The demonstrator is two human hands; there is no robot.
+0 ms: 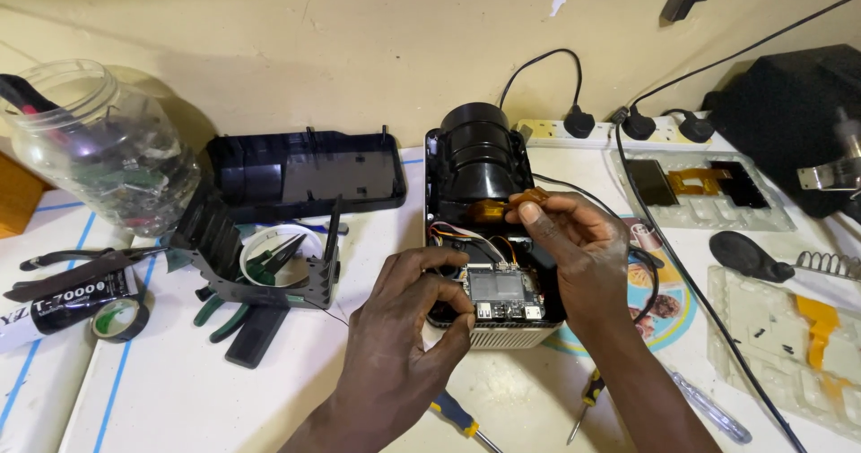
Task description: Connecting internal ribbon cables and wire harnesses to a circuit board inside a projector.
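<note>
An opened black device (475, 161) with a round lens housing and a bare circuit board (502, 290) lies at the table's middle. My left hand (408, 327) grips its near left corner beside the board, thumb and fingers curled on the case edge. My right hand (578, 251) reaches over the right side and pinches an orange flat ribbon cable (529, 197) just below the lens housing. Coloured wires (453, 233) run from the board toward the housing.
A black removed cover (309, 170) and a black frame (269, 269) lie to the left, with green pliers (224, 314), a tape roll (121, 318), a glue tube and a plastic jar (99, 148). Screwdrivers (462, 417) lie near. A power strip (619, 130) and clear trays (780, 336) stand right.
</note>
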